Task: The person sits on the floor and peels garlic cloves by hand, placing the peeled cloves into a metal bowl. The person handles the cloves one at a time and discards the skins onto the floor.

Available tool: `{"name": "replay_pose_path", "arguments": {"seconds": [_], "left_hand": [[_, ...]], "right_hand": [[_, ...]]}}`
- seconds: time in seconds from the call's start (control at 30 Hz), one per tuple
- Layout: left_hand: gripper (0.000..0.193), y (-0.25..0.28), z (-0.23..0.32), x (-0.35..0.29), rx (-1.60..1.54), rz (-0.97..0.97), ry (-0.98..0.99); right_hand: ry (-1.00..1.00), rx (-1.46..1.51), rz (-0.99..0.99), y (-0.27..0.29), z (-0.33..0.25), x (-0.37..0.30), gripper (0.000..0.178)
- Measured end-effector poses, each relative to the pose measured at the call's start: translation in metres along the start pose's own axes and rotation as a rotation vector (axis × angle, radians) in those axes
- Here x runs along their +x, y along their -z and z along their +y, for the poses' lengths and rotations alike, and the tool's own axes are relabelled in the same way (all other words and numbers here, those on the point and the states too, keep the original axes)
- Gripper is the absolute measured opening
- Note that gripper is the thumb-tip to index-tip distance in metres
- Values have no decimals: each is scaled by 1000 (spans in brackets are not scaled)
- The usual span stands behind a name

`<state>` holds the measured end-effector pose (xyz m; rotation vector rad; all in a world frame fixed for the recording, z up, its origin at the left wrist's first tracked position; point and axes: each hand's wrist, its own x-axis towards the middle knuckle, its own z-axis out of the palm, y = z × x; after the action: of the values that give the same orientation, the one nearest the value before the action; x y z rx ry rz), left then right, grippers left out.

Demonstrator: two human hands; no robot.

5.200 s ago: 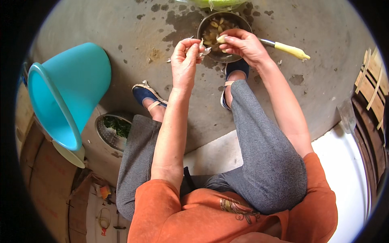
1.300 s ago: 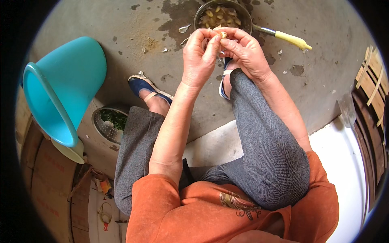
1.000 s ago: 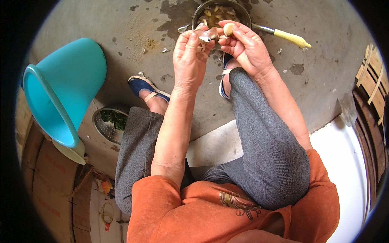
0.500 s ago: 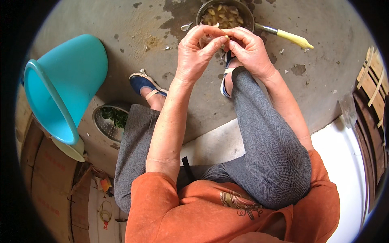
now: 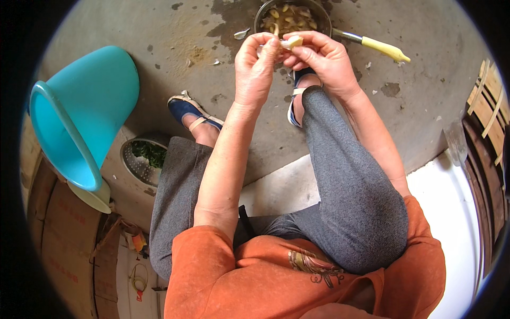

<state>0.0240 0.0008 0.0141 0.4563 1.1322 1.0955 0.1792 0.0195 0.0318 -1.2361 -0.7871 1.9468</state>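
Observation:
A pale garlic clove [image 5: 295, 41] is pinched between the thumb and forefinger of my right hand [image 5: 333, 66]. My left hand [image 5: 254, 72] is closed beside it, its thumb and forefinger pressed on the thin whitish garlic peel [image 5: 285, 45] at the clove's left end. Both hands are raised in front of my knees. Just beyond them on the floor stands a metal pan [image 5: 257, 22] with garlic cloves lying in water; my fingers hide part of its near rim. Its pale yellow handle [image 5: 385, 49] points right.
At the left a turquoise bucket [image 5: 109, 80] lies tipped on its side. A perforated colander [image 5: 133, 167] with leafy greens [image 5: 151, 153] sits by my left knee. Bits of peel [image 5: 241, 34] are scattered over the concrete floor [image 5: 425, 101]. Wooden slats [image 5: 491, 101] stand at the far right.
My fingertips have moved apart slightly. The clove now shows in my right hand, with peel drawn toward my left hand, which has turned a little.

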Motion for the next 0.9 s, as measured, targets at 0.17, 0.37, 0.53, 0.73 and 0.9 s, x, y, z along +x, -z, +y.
{"name": "replay_pose_path", "arguments": {"seconds": [0.17, 0.37, 0.53, 0.73, 0.9], "left_hand": [[14, -2, -1, -3, -307, 127, 37], [16, 8, 4, -2, 101, 52, 11], [17, -15, 3, 0, 242, 5, -156], [10, -12, -4, 2, 409, 23, -286], [10, -8, -8, 5, 700, 79, -463]], "right_hand": [[-194, 435, 26, 9, -1, 4, 26], [-246, 517, 53, 11, -3, 3, 17], [-219, 567, 105, 6, 6, 5, 14], [-244, 569, 82, 10, 11, 4, 15], [-298, 565, 28, 13, 13, 0, 17]]}}
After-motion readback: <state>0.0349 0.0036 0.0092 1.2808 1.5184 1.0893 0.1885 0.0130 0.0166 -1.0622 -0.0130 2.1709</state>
